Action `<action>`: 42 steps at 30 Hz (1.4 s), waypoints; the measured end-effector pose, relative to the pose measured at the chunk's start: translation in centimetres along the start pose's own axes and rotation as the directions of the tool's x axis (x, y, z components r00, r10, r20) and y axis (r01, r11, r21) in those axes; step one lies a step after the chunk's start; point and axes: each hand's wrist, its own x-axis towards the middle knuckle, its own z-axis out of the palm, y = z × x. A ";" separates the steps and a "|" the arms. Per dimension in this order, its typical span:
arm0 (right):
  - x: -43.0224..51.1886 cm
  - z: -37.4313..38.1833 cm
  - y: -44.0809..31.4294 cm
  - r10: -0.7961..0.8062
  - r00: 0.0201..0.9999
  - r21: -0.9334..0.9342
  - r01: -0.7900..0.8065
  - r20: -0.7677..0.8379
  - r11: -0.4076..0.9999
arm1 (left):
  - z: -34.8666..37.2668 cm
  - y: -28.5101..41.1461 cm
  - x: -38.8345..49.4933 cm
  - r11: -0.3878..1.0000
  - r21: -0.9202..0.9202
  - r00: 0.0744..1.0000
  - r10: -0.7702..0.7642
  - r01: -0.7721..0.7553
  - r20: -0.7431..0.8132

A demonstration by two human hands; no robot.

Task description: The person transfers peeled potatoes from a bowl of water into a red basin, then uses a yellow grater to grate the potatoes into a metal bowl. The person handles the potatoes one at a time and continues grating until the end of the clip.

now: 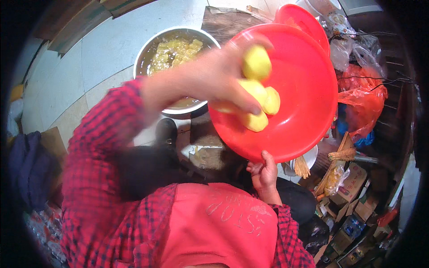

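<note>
Blurred by motion, my left hand (231, 73) reaches over a big red plastic basin (301, 130), with peeled yellow potatoes (253, 90) between its thumb and fingers. One potato (257, 63) is at the fingertips, and others show beside and under the thumb; whether these touch the basin I cannot tell. My right hand (266, 172) grips the near rim of the basin, thumb on top. Left of the basin stands a round metal bowl (135, 63) of water with yellow pieces (174, 50) in it, partly hidden by my left forearm.
A second red plastic container (306, 18) stands behind the basin. To the right are clear plastic bags (362, 50), a red bag (363, 97), a bundle of thin sticks (301, 167) and cardboard boxes (353, 181). Cardboard (218, 21) lies on the tiled floor (104, 57).
</note>
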 end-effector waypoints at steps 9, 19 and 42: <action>0.0 -0.8 0.3 -0.015 0.997 0.081 0.009 0.073 0.997 | 4.8 -3.7 1.3 0.790 0.613 0.987 0.106 -0.009 -0.123; 0.2 -0.5 0.3 0.010 0.999 0.070 -0.014 0.048 0.997 | -14.5 -17.1 -7.1 0.685 0.213 0.625 -0.436 0.697 -0.647; 1.5 -0.9 -0.2 0.079 0.996 -0.044 -0.081 -0.045 0.996 | -9.0 -28.4 -6.3 0.513 0.506 0.716 -0.416 0.693 -0.560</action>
